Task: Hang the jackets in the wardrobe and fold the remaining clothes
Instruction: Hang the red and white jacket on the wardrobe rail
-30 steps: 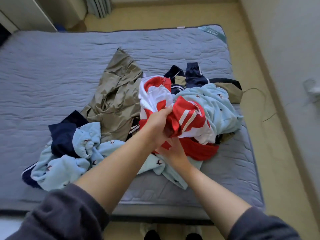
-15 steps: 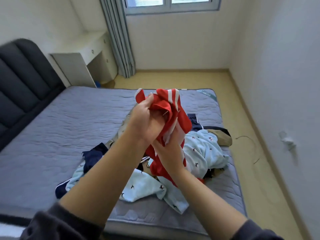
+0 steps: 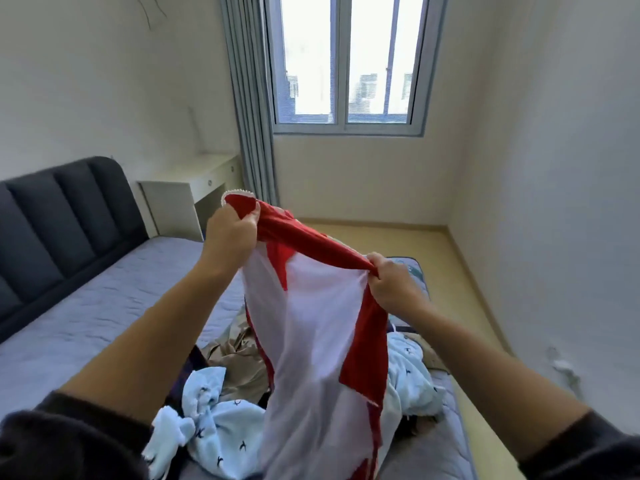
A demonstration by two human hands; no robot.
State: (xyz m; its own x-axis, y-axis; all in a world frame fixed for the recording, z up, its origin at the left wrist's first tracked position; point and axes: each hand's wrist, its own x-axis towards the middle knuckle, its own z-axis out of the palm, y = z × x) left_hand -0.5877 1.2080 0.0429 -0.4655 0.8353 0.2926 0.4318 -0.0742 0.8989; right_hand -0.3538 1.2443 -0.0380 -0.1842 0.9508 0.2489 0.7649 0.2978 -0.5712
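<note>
A red and white garment (image 3: 318, 341) hangs spread out in the air above the bed. My left hand (image 3: 230, 230) grips its upper red edge on the left. My right hand (image 3: 391, 284) pinches the same edge further right, with the cloth stretched between them. Below it on the grey mattress (image 3: 86, 327) lies a pile of clothes: a light blue patterned piece (image 3: 221, 434), a tan garment (image 3: 239, 358) and dark navy cloth, partly hidden by the hanging garment.
A dark padded headboard (image 3: 59, 216) runs along the left. A white desk (image 3: 187, 199) stands in the far corner beside grey curtains (image 3: 249, 109) and a window (image 3: 346, 60). Bare yellow floor (image 3: 460, 282) lies between the bed and the right wall.
Both hands lifted the red and white garment off the pile, then moved apart, opening it out from a bunched lump. The view tilted up toward the window.
</note>
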